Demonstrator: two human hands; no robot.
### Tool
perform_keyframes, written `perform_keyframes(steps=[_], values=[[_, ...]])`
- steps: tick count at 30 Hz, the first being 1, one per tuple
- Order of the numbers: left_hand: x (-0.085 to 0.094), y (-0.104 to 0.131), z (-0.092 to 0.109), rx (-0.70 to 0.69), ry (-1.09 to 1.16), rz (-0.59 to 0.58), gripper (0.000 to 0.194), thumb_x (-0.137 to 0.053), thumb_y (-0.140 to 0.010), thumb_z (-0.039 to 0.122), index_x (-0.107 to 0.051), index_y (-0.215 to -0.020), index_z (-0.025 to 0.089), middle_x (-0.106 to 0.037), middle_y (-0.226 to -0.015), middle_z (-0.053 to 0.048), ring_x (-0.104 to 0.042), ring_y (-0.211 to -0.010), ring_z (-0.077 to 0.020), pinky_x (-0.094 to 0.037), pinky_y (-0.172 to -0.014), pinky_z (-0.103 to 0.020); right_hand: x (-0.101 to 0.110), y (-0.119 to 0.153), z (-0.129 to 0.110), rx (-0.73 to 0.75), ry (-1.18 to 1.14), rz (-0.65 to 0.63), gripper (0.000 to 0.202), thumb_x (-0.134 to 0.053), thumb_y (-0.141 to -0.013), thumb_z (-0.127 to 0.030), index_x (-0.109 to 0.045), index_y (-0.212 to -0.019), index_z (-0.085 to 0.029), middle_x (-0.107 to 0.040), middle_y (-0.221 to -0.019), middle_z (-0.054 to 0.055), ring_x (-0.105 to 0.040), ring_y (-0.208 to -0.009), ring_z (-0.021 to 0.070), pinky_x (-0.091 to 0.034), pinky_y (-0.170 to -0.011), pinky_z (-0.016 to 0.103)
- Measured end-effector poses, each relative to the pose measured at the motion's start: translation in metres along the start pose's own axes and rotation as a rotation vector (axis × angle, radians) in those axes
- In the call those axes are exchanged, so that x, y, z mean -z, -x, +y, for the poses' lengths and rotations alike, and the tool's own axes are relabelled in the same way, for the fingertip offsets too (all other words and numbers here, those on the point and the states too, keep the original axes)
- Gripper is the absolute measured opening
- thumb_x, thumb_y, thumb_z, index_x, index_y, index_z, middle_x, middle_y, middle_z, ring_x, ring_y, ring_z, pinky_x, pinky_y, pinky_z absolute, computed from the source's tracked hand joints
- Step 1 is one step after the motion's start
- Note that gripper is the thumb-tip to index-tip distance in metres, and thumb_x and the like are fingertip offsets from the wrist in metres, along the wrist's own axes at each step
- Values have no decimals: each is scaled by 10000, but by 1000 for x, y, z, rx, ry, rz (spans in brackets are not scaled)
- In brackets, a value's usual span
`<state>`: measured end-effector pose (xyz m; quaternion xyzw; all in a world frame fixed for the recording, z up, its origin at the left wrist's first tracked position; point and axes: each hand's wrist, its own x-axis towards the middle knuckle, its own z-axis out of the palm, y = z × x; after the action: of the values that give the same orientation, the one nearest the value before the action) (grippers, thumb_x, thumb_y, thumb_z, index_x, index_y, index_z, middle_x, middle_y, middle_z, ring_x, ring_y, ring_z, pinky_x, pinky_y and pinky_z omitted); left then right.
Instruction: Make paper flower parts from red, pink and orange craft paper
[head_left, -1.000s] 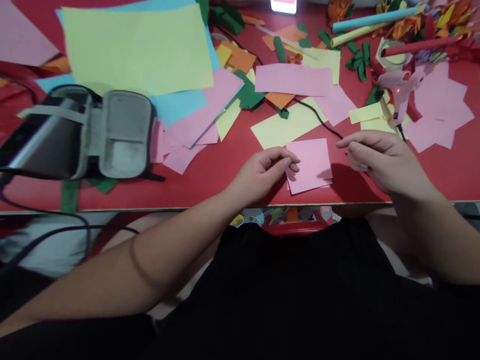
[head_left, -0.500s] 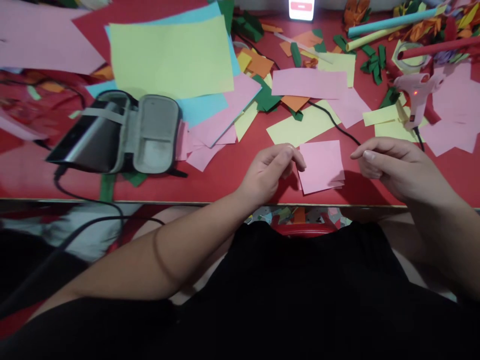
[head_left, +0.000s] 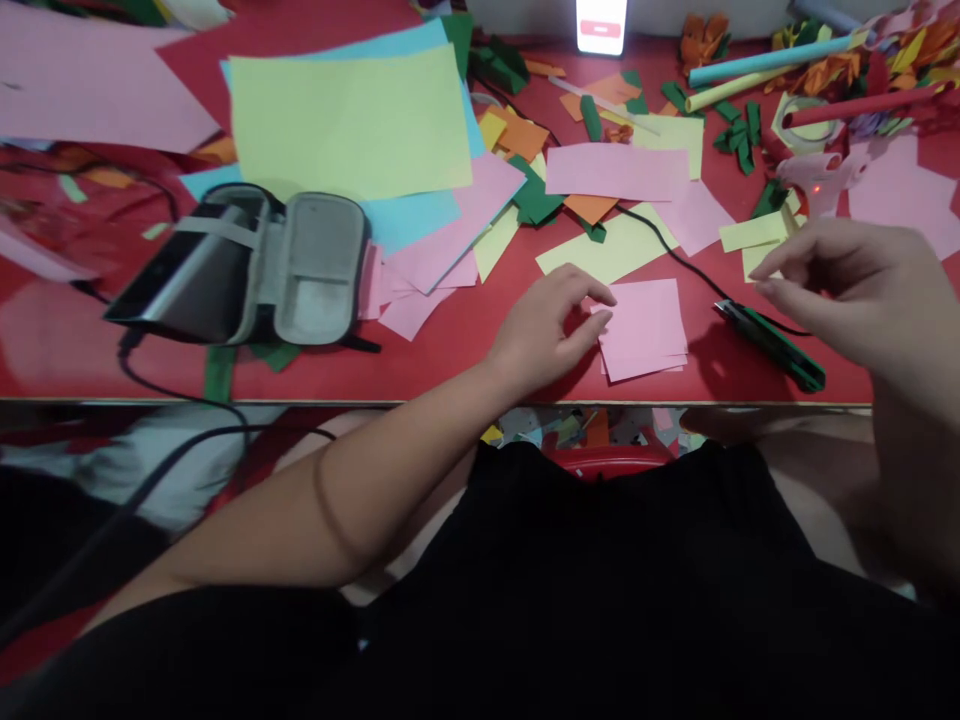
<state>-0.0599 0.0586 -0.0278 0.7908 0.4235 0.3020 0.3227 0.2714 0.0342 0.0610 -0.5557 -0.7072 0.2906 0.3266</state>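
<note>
A small stack of pink paper squares (head_left: 645, 330) lies near the front edge of the red table (head_left: 450, 375). My left hand (head_left: 551, 325) is at the stack's left edge, thumb and fingers apart, with nothing in it. My right hand (head_left: 855, 285) is raised over the table at the right, its thumb and forefinger apart and nothing visible between them. Below and left of it, a green and black cutter knife (head_left: 776, 345) lies on the table. Just beyond my right hand stands a pink glue gun (head_left: 821, 180) with a small red light, partly hidden by the hand.
An open grey case (head_left: 319, 270) with a dark device (head_left: 180, 270) and cables lies at the left. Large yellow (head_left: 349, 125), blue and pink sheets lie behind it. Rolled paper tubes (head_left: 780, 58), green pieces and orange folded paper fill the back right. A lit phone (head_left: 601, 25) stands at the back.
My right hand has risen and moved right, and the cutter knife is now visible. The fingers of my left hand have spread apart beside the pink squares.
</note>
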Motion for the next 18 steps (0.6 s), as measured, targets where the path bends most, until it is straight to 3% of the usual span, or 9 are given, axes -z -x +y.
perform_keyframes(steps=[2, 5, 7, 9, 11, 15, 18], values=[[-3, -8, -12, -86, -181, -85, 411, -636, -1093, 480, -764, -1362, 196, -746, -1489, -179, -648, -1392, -372, -501, -1236, -556, 2, -7, 16, 56, 136, 22, 45, -836, -926, -272, -833, -968, -256, -682, -828, 42, -588, -710, 190, -439, -641, 388], [-11, -12, -19, -91, -352, -247, 914, -765, -970, 754, -583, -1678, 205, -532, -1809, -218, -452, -1637, -482, -353, -1379, -672, -7, -17, 37, 82, 351, -165, 207, -795, -962, -407, -843, -1107, -268, -786, -1115, 121, -750, -984, 313, -613, -881, 502], [-18, -9, -17, -73, -413, -301, 1145, -803, -886, 858, -462, -1783, 234, -426, -1890, -214, -370, -1687, -518, -307, -1397, -707, -21, -24, 43, 128, 456, -287, 427, -804, -961, -505, -818, -1322, -279, -770, -1364, 161, -734, -1263, 423, -595, -1108, 622], [-22, -3, -14, -69, -432, -314, 1186, -808, -873, 861, -406, -1820, 271, -410, -1902, -196, -361, -1684, -526, -301, -1389, -710, -37, -29, 45, 182, 508, -347, 646, -827, -947, -575, -735, -1518, -286, -705, -1565, 177, -644, -1451, 486, -516, -1241, 688], [-25, 3, -11, -72, -417, -311, 1145, -806, -895, 816, -397, -1825, 288, -451, -1876, -184, -400, -1653, -510, -319, -1371, -690, -55, -31, 43, 213, 540, -384, 775, -834, -943, -610, -657, -1623, -283, -669, -1652, 177, -591, -1521, 510, -467, -1274, 727], [-26, 6, -11, -79, -379, -310, 1062, -794, -929, 743, -432, -1803, 260, -535, -1813, -179, -475, -1599, -462, -343, -1341, -643, -78, -24, 38, 239, 559, -466, 746, -801, -981, -549, -641, -1644, -248, -702, -1625, 180, -599, -1527, 492, -447, -1279, 713], [-24, 5, -11, -91, -376, -305, 1012, -782, -937, 720, -463, -1779, 258, -549, -1807, -172, -488, -1596, -451, -346, -1328, -621, -78, -19, 34, 233, 558, -475, 679, -774, -1010, -546, -662, -1618, -265, -729, -1592, 166, -623, -1507, 466, -446, -1287, 688]])
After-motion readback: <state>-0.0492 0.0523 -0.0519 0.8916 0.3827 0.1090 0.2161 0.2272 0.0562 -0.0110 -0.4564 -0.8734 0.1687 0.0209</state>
